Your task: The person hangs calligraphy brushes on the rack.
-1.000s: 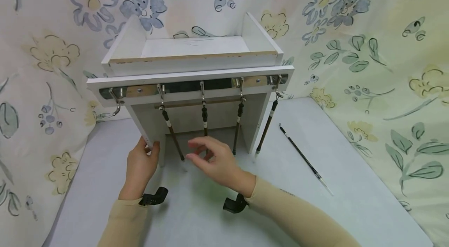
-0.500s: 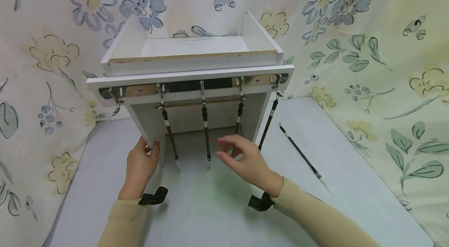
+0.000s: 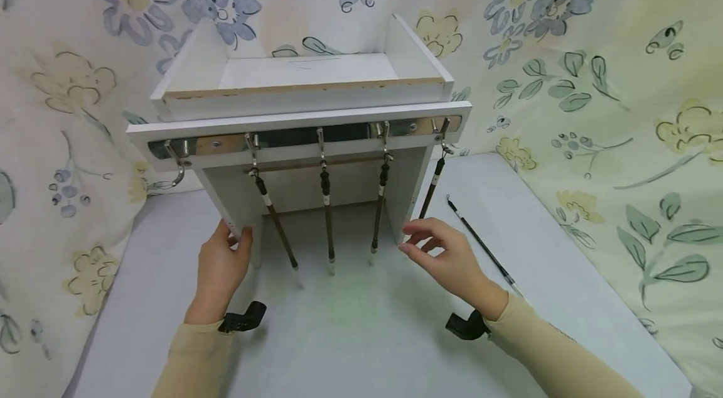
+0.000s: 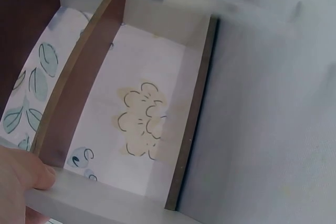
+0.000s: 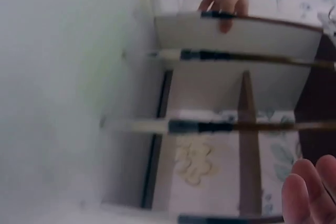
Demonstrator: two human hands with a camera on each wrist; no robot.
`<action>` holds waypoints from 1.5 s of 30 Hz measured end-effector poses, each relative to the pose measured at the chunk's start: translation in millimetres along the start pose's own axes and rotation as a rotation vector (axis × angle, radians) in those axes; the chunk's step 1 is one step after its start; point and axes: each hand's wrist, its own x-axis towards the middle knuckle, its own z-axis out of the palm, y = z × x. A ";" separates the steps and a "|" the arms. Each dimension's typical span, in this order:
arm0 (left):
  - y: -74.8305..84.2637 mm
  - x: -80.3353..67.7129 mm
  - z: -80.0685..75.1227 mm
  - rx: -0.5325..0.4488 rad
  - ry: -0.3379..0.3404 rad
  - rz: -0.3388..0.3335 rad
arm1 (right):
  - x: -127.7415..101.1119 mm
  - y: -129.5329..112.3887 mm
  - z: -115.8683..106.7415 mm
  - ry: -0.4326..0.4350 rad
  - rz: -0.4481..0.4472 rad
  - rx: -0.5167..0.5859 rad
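Note:
A white wooden rack (image 3: 299, 117) stands with a strip of metal hooks along its front. Several calligraphy brushes (image 3: 329, 216) hang tips down from the hooks. My left hand (image 3: 219, 266) grips the lower edge of the left side panel (image 3: 226, 194), its thumb (image 4: 39, 174) on the panel in the left wrist view. My right hand (image 3: 446, 257), fingers loosely bent, is at the lower front of the right side panel (image 3: 408, 178). It overlaps the lower part of the rightmost brush (image 3: 432, 189). Its fingertips (image 5: 296, 198) show in the right wrist view with nothing held.
Another brush (image 3: 480, 239) lies on the white table (image 3: 350, 348) to the right, its tip partly behind the right wrist. The leftmost hook (image 3: 176, 166) carries no brush. A flowered cloth (image 3: 565, 103) rises behind and beside the rack.
My right hand has moved right, from in front of the middle brushes to the right side panel. The hanging brushes have swung. My left hand has stayed on the left panel.

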 end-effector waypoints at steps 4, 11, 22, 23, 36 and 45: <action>-1.1 0.4 1.0 0.000 0.002 -0.001 | -15.4 20.3 -14.9 0.008 0.076 -0.066; 0.3 0.1 0.5 0.000 0.007 0.004 | -38.8 62.5 -34.4 0.043 0.206 -0.173; 1.4 0.8 0.4 -0.011 0.002 0.018 | -52.2 99.3 -63.0 0.152 0.495 -0.213; 1.7 0.7 0.4 -0.010 0.004 0.019 | -53.0 102.4 -65.5 0.157 0.518 -0.214; -1.3 1.2 2.7 0.009 -0.004 0.001 | -65.8 134.8 -85.6 0.110 0.861 -0.183; -0.6 1.0 1.9 0.011 -0.001 0.001 | -69.6 146.5 -89.7 0.112 0.984 -0.156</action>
